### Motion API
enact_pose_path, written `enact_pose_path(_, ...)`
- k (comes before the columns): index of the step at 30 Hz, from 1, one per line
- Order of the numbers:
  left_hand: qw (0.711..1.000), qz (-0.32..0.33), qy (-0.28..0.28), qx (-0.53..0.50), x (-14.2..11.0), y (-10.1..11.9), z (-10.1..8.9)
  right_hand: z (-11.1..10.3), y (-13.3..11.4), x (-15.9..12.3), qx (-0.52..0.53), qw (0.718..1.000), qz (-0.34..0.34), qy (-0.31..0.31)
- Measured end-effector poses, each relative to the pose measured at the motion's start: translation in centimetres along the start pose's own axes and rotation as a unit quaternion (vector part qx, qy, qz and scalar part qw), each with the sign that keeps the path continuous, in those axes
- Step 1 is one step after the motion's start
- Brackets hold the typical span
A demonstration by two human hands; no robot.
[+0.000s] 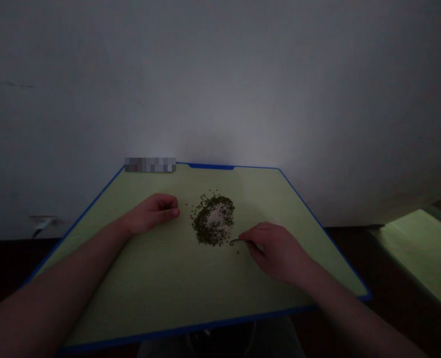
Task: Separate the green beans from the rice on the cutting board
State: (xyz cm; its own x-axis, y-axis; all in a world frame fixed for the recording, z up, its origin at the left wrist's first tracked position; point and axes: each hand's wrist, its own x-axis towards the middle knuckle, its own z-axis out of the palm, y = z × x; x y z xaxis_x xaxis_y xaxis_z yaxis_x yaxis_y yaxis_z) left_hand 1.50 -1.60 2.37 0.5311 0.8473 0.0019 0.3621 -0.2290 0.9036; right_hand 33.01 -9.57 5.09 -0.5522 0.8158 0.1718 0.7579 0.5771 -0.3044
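Note:
A pile of small dark green beans mixed with pale grains lies in the middle of a light green table top with a blue rim. My right hand rests just right of the pile, fingers pinched on a thin dark tool whose tip touches the pile's near right edge. My left hand lies on the table left of the pile, fingers curled inward, with nothing visible in it. One or two loose beans sit next to the tool's tip.
A pale wall rises right behind the table. A second green table top stands at the right, across a dark gap. A blurred label sits on the far left edge. The room is dim.

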Motion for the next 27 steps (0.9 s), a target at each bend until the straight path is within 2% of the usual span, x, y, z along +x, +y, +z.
enact_pose_path(6, 1.0, 0.003, 0.001, 0.01, -0.1, 0.2, 0.0, 0.0, 0.2, 0.3, -0.017, 1.0, -0.016, 0.008)
enact_pose_path(12, 1.0, -0.009, 0.002, 0.005, -0.2, 0.3, 0.1, 0.1, 0.4, 0.2, -0.009, 0.998, -0.057, -0.028)
enact_pose_path(20, 1.0, -0.008, 0.004, 0.008, 0.0, -0.1, 0.0, 0.2, 0.0, 0.0, 0.0, 0.998, -0.05, -0.035)
enact_pose_path(27, 1.0, 0.0, 0.0, -0.001, -0.1, -0.1, 0.0, 0.5, -0.9, -1.0, 0.009, 0.99, -0.133, -0.05)
